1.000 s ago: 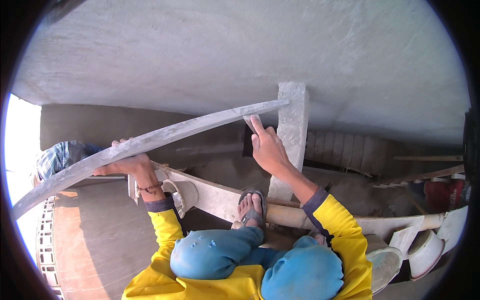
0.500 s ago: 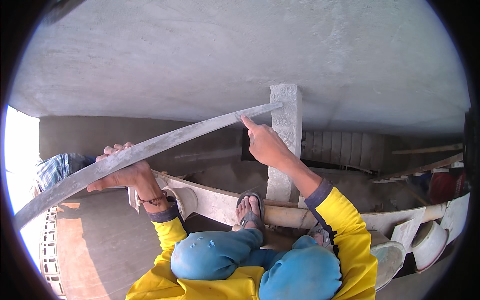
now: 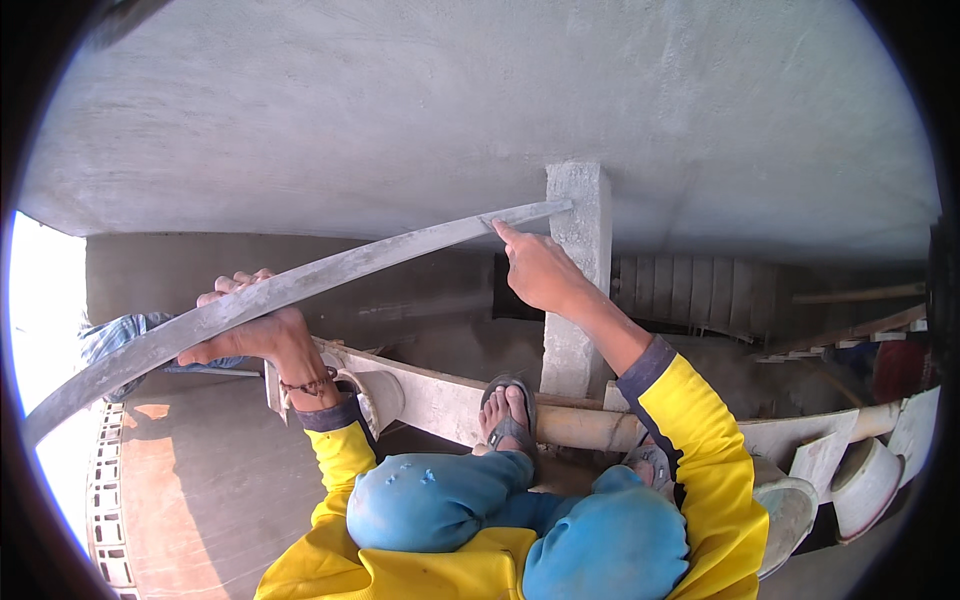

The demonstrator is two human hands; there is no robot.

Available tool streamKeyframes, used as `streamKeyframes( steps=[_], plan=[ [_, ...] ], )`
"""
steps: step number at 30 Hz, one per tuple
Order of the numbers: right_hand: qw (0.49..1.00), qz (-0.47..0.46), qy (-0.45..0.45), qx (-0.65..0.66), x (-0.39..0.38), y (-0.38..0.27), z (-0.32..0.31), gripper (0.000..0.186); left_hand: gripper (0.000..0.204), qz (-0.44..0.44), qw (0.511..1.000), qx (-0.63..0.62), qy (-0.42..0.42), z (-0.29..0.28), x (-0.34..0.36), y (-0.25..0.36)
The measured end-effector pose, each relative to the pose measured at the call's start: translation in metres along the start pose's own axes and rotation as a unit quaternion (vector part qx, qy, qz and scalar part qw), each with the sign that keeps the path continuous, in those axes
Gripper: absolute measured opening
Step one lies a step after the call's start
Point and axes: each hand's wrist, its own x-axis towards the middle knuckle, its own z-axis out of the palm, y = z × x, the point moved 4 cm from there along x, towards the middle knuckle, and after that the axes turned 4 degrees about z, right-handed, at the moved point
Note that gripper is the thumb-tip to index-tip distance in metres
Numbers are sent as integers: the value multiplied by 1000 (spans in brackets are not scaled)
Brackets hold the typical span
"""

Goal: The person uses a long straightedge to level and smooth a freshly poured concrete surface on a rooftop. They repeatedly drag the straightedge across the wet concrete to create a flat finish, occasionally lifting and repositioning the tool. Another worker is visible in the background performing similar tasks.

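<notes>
A long grey straightedge (image 3: 330,276) slants across the view, its right end against a rough concrete post (image 3: 578,260). Underneath its left part, my left hand (image 3: 245,320) is closed around it, the thumb along the lower edge and the fingertips over the upper edge. Close to its right end, my right hand (image 3: 545,272) holds the bar's lower edge. The index finger is stretched onto the bar's face; the other fingers curl underneath and are largely hidden.
A smooth grey plastered wall (image 3: 450,110) spans the top. My sandalled foot (image 3: 507,415) is on a narrow ledge with a bamboo pole (image 3: 585,428). Pale buckets (image 3: 865,490) hang or stand along it. Another person's plaid-clothed part (image 3: 120,335) shows behind the bar at left.
The whole view has shifted slightly to the right and up. Both hands keep their places on the straightedge, which stays against the post.
</notes>
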Motion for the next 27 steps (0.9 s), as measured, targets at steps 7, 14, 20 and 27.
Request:
streamKeyframes(
  steps=[7, 14, 20, 27],
  plan=[
    [1000, 4, 13, 3, 6, 15, 3, 53, 97, 8, 992, 89, 88, -19, 4, -6],
    [978, 1, 162, 133, 14, 47, 24, 33, 124, 59, 955, 248, 148, 47, 0, -5],
    [973, 34, 139, 182, 18, 21, 20, 22, 127, 48, 949, 255, 180, 35, 3, -7],
    [963, -68, 189, 177, -7, 0, 17, 29, 125, 47, 950, 240, 195, 23, 3, -6]
  ],
)
